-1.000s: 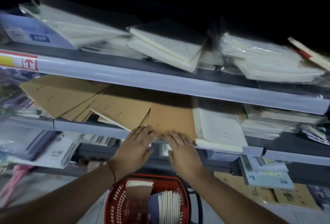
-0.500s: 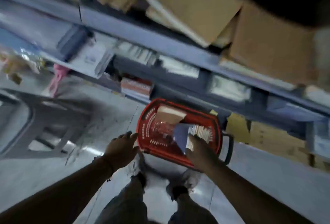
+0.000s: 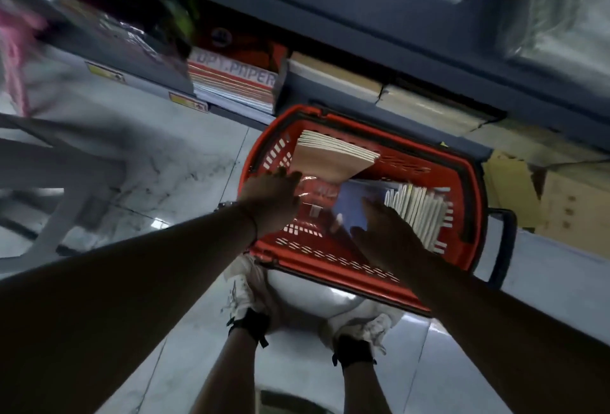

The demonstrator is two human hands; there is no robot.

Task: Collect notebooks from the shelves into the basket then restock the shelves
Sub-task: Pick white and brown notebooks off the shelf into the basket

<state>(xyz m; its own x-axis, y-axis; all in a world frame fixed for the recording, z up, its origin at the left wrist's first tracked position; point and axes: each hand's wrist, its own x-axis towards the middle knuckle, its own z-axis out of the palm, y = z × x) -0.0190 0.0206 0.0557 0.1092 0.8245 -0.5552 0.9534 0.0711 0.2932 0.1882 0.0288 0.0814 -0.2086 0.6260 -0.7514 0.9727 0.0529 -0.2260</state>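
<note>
1. Both hands now down inside the red basket [image 3: 330, 268], where half a second ago the left one hung outside its near-left corner; a second ago both lay on the brown notebooks up on the shelf.
2. Left hand [image 3: 269, 204] over the basket's left part, fingers straight and close together, tips just at the lower edge of a tan notebook stack [image 3: 333, 159]; touching or not, cannot tell.
3. Tan stack leaning tilted in the far-left corner of the basket, page edges up.
4. Right hand [image 3: 386, 235] spread over the right part, fingers apart and fairly straight, clamped on nothing visible, lying against a blue-covered notebook [image 3: 351, 201] and a row of upright white notebooks [image 3: 424, 212].
5. White row standing on edge along the right wall of the basket, the blue cover just to its left.
6. Basket standing on the pale tiled floor [image 3: 171, 163], right in front of the bottom shelf [image 3: 363, 17], black handle [image 3: 503, 242] hanging off its right side.
7. White shoes [image 3: 244, 291] with dark socks just below the basket's near rim.
8. On the low shelf behind: a pack lettered "PAPER" [image 3: 234, 83], with brown cartons [image 3: 561, 202] farther right; much of the shelving blurred.
</note>
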